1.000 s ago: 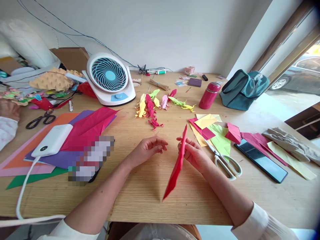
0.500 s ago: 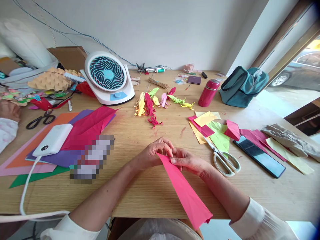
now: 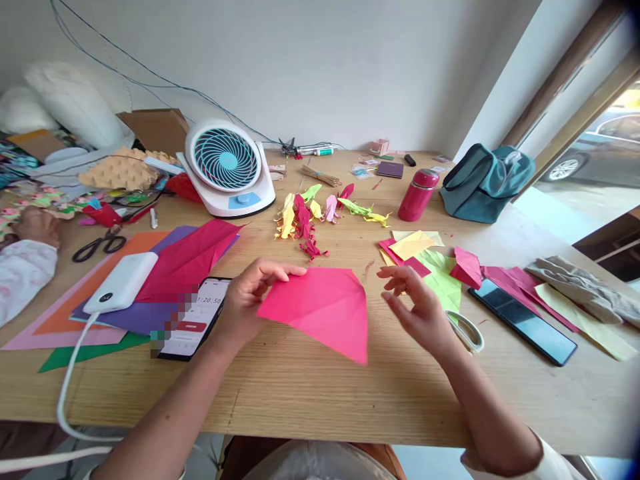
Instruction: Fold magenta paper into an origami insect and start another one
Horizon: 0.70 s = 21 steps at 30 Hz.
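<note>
My left hand [image 3: 250,293] pinches the left edge of a creased pink-red sheet of paper [image 3: 320,303] between thumb and fingers. The sheet is held spread above the wooden table, its lower right corner hanging down. To the right of it, my right hand [image 3: 413,303] is raised with its fingers apart and nothing in it. Scissors [image 3: 467,330] lie just behind that hand, mostly hidden, with one pale handle loop showing. Folded paper figures [image 3: 303,217] in red, yellow, green and pink lie beyond the sheet.
At left are coloured sheets [image 3: 185,260], a white power bank [image 3: 121,282], a phone [image 3: 205,320], black scissors [image 3: 100,245] and another person's hand [image 3: 37,230]. A fan [image 3: 227,167] stands behind. Paper scraps [image 3: 410,247], a red flask [image 3: 419,195], a teal bag [image 3: 487,180] and another phone [image 3: 525,323] are at right.
The long folded strip is now opened into a wider sheet. My right hand has let go and moved right; my left hand has shifted left with the paper.
</note>
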Tool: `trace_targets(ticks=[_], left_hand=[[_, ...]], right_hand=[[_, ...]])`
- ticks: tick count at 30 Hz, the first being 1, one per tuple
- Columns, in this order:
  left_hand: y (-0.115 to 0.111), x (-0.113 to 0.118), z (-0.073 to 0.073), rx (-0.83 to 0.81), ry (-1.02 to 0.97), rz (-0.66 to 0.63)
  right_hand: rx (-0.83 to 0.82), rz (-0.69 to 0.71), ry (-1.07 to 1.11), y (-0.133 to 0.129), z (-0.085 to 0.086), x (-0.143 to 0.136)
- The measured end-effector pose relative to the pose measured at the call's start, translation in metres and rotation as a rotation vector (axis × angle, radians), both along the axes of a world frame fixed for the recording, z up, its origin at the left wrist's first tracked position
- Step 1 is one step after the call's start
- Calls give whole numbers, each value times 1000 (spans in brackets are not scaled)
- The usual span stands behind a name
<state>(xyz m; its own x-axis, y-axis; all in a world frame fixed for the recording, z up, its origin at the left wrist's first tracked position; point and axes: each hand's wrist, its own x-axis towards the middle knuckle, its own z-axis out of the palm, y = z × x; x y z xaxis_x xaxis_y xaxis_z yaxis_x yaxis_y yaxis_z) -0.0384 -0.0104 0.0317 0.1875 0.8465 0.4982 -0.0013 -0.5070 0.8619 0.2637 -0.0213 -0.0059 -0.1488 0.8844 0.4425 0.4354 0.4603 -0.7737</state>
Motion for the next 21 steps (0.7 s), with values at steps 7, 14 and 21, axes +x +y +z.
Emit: trace_targets(ticks=[7, 14, 21], left_hand=[[-25, -7, -49, 60, 423, 2], [-47, -10, -60, 68, 582, -105], [-62, -14, -67, 213, 849, -108]], right_hand=[[216, 272, -691, -34, -25, -22], [287, 429, -735, -50, -24, -19], [216, 383, -734, -78, -33, -21]])
